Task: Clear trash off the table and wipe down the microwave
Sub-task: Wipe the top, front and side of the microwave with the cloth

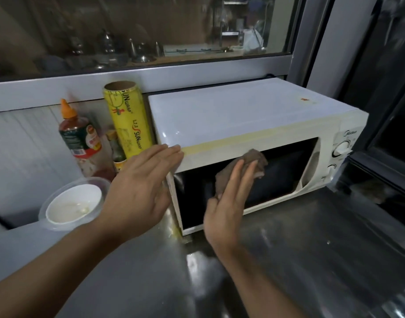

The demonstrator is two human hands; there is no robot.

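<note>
Two hands at a white microwave (254, 125) on the steel counter (311, 249). Right hand (226, 203) flat, fingers straight, pressing a brown cloth (249, 166) against the dark door glass; cloth bunched beyond the fingertips, reaching toward the door's upper edge. Left hand (139, 187) open, fingertips touching the top front left corner. Long axis running left to right, door facing the camera, control dials (340, 148) at right.

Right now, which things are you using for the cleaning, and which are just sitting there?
For the job:
- microwave
- brown cloth, pressed on the door by the right hand
- left hand, steadying the microwave's corner
- used plastic bowl, likely trash

Just sitting there:
- sauce bottle
- yellow wrap roll
</note>
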